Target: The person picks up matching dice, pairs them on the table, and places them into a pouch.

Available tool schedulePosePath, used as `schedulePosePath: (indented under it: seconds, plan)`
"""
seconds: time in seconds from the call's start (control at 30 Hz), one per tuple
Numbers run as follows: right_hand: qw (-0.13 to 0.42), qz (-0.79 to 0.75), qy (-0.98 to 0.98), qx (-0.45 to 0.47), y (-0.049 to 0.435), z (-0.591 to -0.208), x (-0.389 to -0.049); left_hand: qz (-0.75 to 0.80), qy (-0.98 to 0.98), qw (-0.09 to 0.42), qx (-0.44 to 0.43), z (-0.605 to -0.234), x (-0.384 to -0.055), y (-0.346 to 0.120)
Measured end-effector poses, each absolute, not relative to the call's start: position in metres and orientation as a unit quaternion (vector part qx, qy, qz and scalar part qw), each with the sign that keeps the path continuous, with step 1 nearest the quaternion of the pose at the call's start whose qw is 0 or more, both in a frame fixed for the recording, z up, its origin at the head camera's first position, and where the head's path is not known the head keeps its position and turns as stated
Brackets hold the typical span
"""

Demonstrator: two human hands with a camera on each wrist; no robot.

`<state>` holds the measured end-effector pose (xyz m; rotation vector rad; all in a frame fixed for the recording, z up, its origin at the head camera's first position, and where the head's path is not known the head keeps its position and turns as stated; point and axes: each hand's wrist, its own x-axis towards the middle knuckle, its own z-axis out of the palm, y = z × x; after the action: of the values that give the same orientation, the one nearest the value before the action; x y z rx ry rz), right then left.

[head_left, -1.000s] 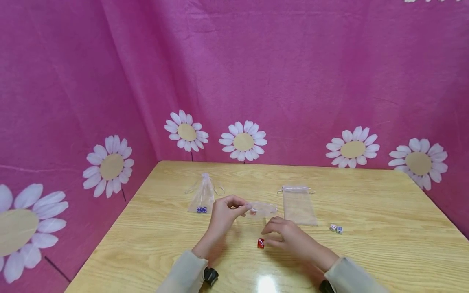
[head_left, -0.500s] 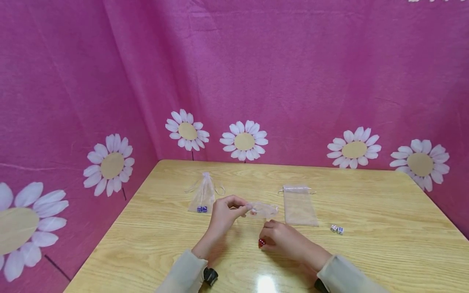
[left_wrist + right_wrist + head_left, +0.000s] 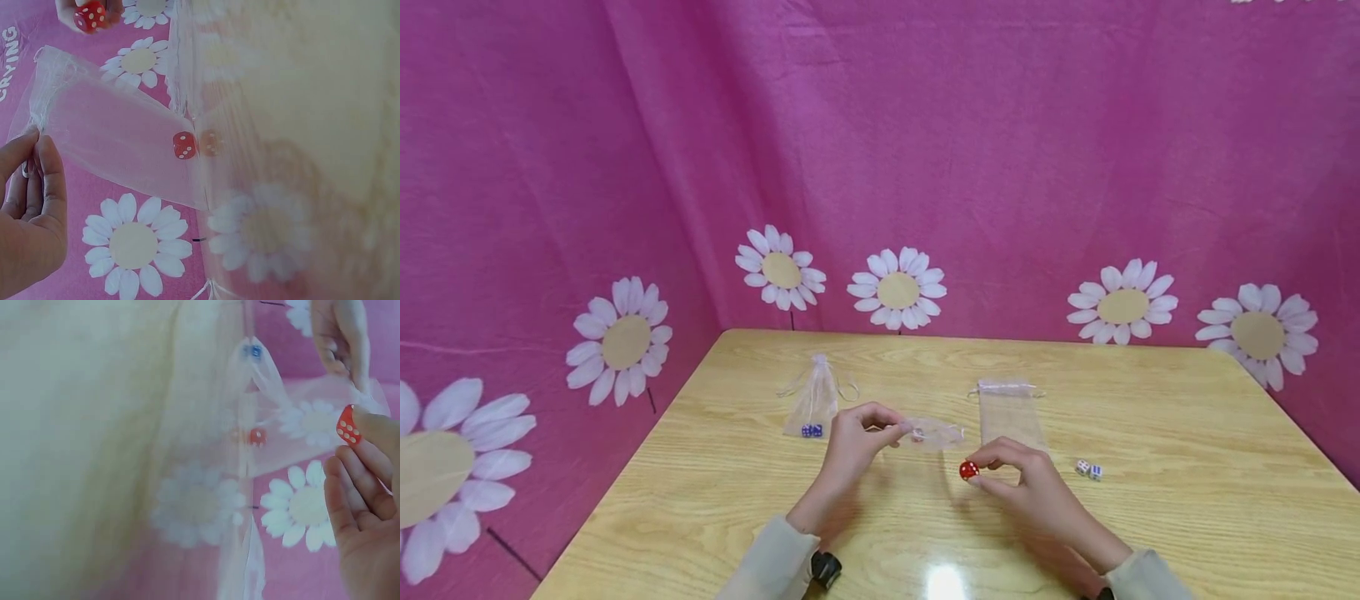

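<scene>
My left hand [image 3: 857,442] pinches the gathered mouth of a sheer pale organza pouch [image 3: 119,119], keeping it upright over the table. Inside, at the pouch's bottom, lies a red die with white pips [image 3: 184,145]. A second red die [image 3: 969,470] is pinched between thumb and fingertips of my right hand [image 3: 1033,487], held above the table to the right of that pouch. The right wrist view shows the held die [image 3: 348,425] from close by, overlapping the pouch's mouth end there; in the head view the two are apart.
Behind my left hand, a drawn-up organza pouch [image 3: 820,387] contains blue dice [image 3: 812,431]. Another organza pouch [image 3: 1009,408] lies flat beyond my right hand, partly covered by it. Two white dice [image 3: 1089,470] sit right of it on the wooden table [image 3: 1187,433]. A pink flowered curtain [image 3: 1000,167] hangs behind.
My right hand has taken hold of the loose red die on the table, lifted it and moved it to the right. The left hand with its pouch has hardly moved.
</scene>
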<state>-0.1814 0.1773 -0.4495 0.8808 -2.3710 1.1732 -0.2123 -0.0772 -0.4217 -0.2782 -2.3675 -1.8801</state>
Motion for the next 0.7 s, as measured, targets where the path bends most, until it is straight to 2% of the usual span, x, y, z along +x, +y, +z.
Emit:
schedulePosePath:
  seconds: [0.33, 0.53, 0.7]
  plan:
    - [0.223, 0.442, -0.829, 0.260, 0.192, -0.440, -0.171, -0.606, -0.788, 0.037, -0.100, -0.419, -0.209, -0.074]
    - [0.278, 0.432, -0.802, 0.305, 0.184, -0.429, -0.169, -0.604, -0.787, 0.038, -0.115, -0.419, -0.207, -0.071]
    - [0.292, 0.421, -0.789, 0.340, 0.177, -0.425, -0.172, -0.601, -0.789, 0.039, -0.122, -0.420, -0.206, -0.069]
